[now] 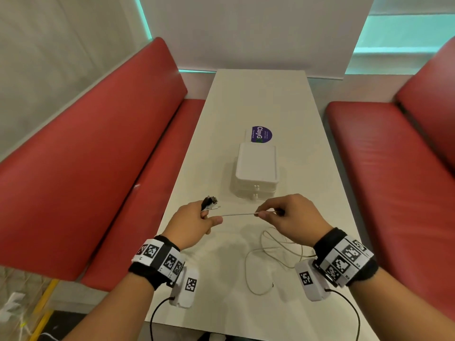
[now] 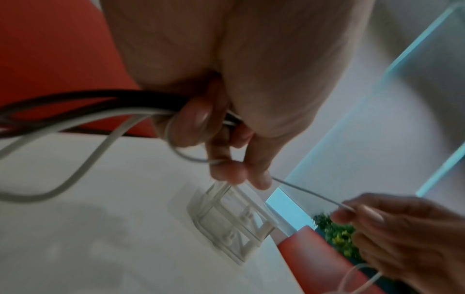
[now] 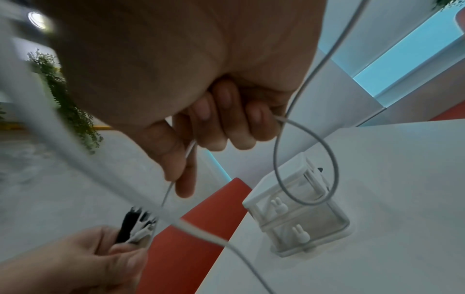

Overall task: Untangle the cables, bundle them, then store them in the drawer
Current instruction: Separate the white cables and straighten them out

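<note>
Two hands work above the near end of a long white table point(image 1: 246, 99). The left hand point(image 1: 194, 223) has its fingers point(image 2: 193, 121) curled round a bunch of cable ends: black and white connectors point(image 1: 209, 202) stick up out of the fist, and in the left wrist view a black cable point(image 2: 88, 98) and a thicker white cable point(image 2: 83, 165) loop out behind the hand. The right hand point(image 1: 293, 217) pinches a thin white cable point(image 1: 242, 213) between thumb and forefinger, the other fingers point(image 3: 221, 127) curled in. This cable runs taut and nearly level from the left fist to the right-hand pinch. Its slack falls from the right hand and lies on the table in loose, overlapping loops point(image 1: 268, 257) between the two wrists, nearer the right one. In the right wrist view one loop of it hangs in front of the drawer unit.

A small white two-drawer unit point(image 1: 256, 168) stands on the table just beyond the hands, near the middle line. Both drawers are shut; each front carries a small rabbit-shaped knob point(image 3: 278, 205). Behind the unit, touching or partly under it, lies a white card with a round purple sticker point(image 1: 261, 134).

Red padded benches point(image 1: 98, 173) flank the table on both sides. Both wrists wear black bands with black-and-white markers point(image 1: 157, 254).
</note>
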Available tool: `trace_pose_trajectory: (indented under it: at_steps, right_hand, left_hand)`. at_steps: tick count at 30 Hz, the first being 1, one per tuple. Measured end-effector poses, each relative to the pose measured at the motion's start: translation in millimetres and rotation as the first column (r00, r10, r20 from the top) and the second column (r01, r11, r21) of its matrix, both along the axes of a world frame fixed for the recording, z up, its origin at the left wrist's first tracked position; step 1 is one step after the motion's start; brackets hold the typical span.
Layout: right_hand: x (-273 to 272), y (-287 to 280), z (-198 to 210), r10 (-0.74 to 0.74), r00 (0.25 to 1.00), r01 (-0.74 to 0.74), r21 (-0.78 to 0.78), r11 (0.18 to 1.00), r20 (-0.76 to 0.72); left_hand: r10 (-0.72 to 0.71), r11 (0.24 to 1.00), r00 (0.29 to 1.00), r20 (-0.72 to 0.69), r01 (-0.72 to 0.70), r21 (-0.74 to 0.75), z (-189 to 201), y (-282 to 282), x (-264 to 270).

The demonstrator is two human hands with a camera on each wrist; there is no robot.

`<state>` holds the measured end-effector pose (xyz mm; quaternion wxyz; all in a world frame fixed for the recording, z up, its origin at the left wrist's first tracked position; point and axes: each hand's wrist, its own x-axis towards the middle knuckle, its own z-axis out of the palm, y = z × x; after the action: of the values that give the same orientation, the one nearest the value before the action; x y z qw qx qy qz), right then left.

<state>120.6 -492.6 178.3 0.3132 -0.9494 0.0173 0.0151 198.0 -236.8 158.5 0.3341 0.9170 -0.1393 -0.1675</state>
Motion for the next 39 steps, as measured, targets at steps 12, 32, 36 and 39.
trace_pose_trajectory:
  at_steps: [12,32,36,39]
  right_hand:
    - [12,39,-12,-0.076,0.988,0.067,0.067,0.995,0.132]
    - [4,7,8,-0.095,0.993,0.113,0.418,0.901,-0.063]
    - [6,4,11,-0.183,0.972,0.234,0.666,0.708,-0.147]
    - [6,11,10,-0.160,0.960,0.277,0.877,0.392,-0.231]
  left_hand:
    - [-0.145,0.956,0.989,0.006,0.142,-0.258,7,-40,-28]
    - [0.185,0.970,0.966,0.180,-0.150,-0.189,1,9,-2]
    - [0.173,0.985,0.967,0.187,-0.166,-0.053,-9,21,3]
    - [0.185,0.982,0.968,0.168,-0.191,0.016,-17,25,4]
